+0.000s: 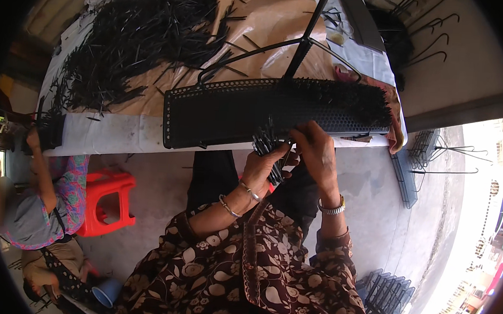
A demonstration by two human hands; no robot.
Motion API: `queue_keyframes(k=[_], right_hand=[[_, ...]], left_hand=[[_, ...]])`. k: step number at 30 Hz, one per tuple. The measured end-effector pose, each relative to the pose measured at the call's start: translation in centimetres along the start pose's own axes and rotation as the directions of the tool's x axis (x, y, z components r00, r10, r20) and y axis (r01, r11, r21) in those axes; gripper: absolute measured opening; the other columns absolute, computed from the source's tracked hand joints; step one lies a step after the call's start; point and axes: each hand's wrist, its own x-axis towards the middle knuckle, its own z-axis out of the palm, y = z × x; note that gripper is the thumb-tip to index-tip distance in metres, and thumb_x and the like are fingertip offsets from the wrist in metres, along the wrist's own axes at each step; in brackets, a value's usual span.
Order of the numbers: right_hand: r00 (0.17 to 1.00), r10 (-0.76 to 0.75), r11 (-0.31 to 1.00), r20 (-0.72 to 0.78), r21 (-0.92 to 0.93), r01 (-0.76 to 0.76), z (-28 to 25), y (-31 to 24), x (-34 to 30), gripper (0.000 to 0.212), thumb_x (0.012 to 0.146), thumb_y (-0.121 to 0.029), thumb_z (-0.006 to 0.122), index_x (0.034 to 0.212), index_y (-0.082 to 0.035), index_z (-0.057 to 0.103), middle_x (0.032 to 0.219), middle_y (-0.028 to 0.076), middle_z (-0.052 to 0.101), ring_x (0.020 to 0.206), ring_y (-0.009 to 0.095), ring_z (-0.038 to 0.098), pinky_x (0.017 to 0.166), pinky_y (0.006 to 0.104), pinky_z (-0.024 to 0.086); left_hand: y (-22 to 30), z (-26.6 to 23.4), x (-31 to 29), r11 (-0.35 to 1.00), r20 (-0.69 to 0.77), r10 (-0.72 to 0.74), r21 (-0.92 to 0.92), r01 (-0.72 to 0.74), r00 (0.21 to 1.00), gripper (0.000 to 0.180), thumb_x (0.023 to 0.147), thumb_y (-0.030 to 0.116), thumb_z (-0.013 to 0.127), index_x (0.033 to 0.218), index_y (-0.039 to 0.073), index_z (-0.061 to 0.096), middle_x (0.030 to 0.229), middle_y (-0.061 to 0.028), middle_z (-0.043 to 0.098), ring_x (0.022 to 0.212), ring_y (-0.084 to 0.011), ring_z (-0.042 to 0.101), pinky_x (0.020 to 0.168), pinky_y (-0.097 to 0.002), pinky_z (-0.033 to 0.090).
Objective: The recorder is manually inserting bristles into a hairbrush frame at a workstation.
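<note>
A bundle of thin black sticks point(262, 141) is gripped in my left hand point(257, 172), in front of the table's near edge. My right hand point(316, 149) is closed close beside it, thumb and fingers pinched together by the bundle; what they hold is too small to make out. Just beyond both hands stands a long black perforated tray point(225, 121) with rows of small holes. Many short black pieces point(347, 99) stand upright in its right part, while the left part shows bare holes.
A large heap of black sticks point(144, 35) covers the table's left on brown paper point(259, 25). A black metal stand point(306, 42) rises behind the tray. Beside a red stool point(107, 203) at left, another person point(41, 207) works. Wire racks point(387, 297) lie at right.
</note>
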Motion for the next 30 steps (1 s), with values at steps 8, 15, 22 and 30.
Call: queue_keyframes(k=[8, 15, 22, 30], right_hand=[[0.751, -0.485, 0.853, -0.449, -0.431, 0.294, -0.7, -1.0, 5.2, 0.005, 0.087, -0.006, 0.059, 0.087, -0.003, 0.054, 0.071, 0.011, 0.061, 0.064, 0.026, 0.061, 0.059, 0.0349, 0.046], [0.68, -0.625, 0.718, -0.383, -0.624, 0.308, -0.3, 1.2, 7.9, 0.008, 0.088, -0.015, 0.06, 0.089, -0.006, 0.058, 0.075, 0.01, 0.06, 0.068, 0.03, 0.061, 0.06, 0.0381, 0.047], [0.75, -0.59, 0.619, -0.298, -0.764, 0.183, 0.5, 0.2, 7.7, 0.012, 0.086, -0.021, 0.062, 0.089, -0.009, 0.06, 0.085, 0.01, 0.06, 0.076, 0.032, 0.061, 0.061, 0.0406, 0.048], [0.823, -0.488, 0.61, -0.293, -0.788, 0.082, 0.2, 0.3, 8.4, 0.016, 0.087, -0.023, 0.06, 0.093, -0.009, 0.065, 0.087, 0.015, 0.06, 0.079, 0.034, 0.061, 0.065, 0.0415, 0.048]], left_hand=[[-0.2, -1.5, 1.4, 0.979, 0.023, -0.058, -0.194, 0.061, 0.998, 0.022, 0.087, 0.022, 0.066, 0.101, 0.005, 0.062, 0.09, -0.011, 0.065, 0.083, -0.024, 0.065, 0.066, -0.0383, 0.056], [-0.1, -1.4, 1.1, 0.957, 0.024, -0.087, -0.276, 0.091, 0.996, 0.024, 0.088, 0.022, 0.064, 0.101, 0.002, 0.061, 0.085, -0.0117, 0.063, 0.077, -0.0229, 0.064, 0.063, -0.0393, 0.058], [0.6, -0.8, 0.4, 0.971, 0.014, -0.099, -0.219, 0.1, 0.995, 0.023, 0.087, 0.024, 0.066, 0.096, 0.003, 0.064, 0.073, -0.0067, 0.062, 0.064, -0.0172, 0.06, 0.055, -0.0338, 0.053], [0.5, -0.9, 0.6, 0.99, 0.052, -0.053, -0.13, 0.059, 0.997, 0.024, 0.085, 0.027, 0.068, 0.092, 0.004, 0.066, 0.065, -0.0049, 0.059, 0.055, -0.0165, 0.059, 0.047, -0.0296, 0.046]])
